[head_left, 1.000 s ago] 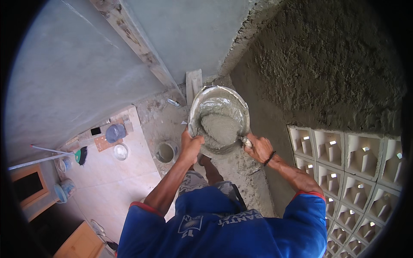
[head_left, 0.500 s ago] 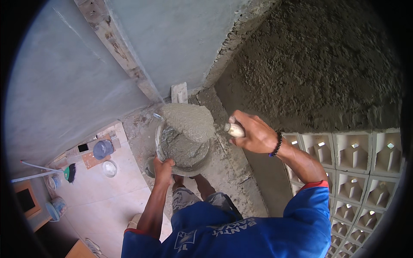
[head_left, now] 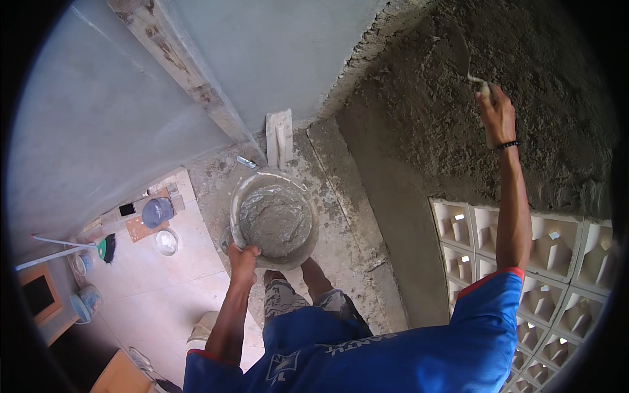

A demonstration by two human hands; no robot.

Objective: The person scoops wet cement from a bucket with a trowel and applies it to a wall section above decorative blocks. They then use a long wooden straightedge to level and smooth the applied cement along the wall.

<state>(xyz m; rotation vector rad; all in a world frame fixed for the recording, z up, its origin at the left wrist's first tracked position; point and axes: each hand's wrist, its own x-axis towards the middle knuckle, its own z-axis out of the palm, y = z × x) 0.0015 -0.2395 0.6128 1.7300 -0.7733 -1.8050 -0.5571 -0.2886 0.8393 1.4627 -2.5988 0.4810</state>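
My left hand (head_left: 242, 262) grips the near left rim of a round bucket (head_left: 309, 243), its thumb over the edge. Wet grey mortar (head_left: 275, 221) fills much of the bucket, which is held in front of my legs. Far to the right, my right hand (head_left: 498, 118) is closed round the pale handle of a trowel (head_left: 485, 90). The dark trowel blade lies against or very near the rough, mortar-covered wall (head_left: 550, 131); whether it touches is hard to tell. Beyond the bucket a plasterer's float (head_left: 280, 139) stands against the smooth wall.
Pale ventilation blocks (head_left: 557, 236) form the wall's lower right part. A long wooden plank (head_left: 183, 72) leans along the left wall. On the tiles at left are a blue-grey cap (head_left: 157, 212), a bowl with white stuff (head_left: 166, 242) and a green broom (head_left: 107, 248).
My right hand has swung from above the bucket up and right to the rough wall. The mortar heap on the trowel is gone from it. My left hand stays on the bucket.
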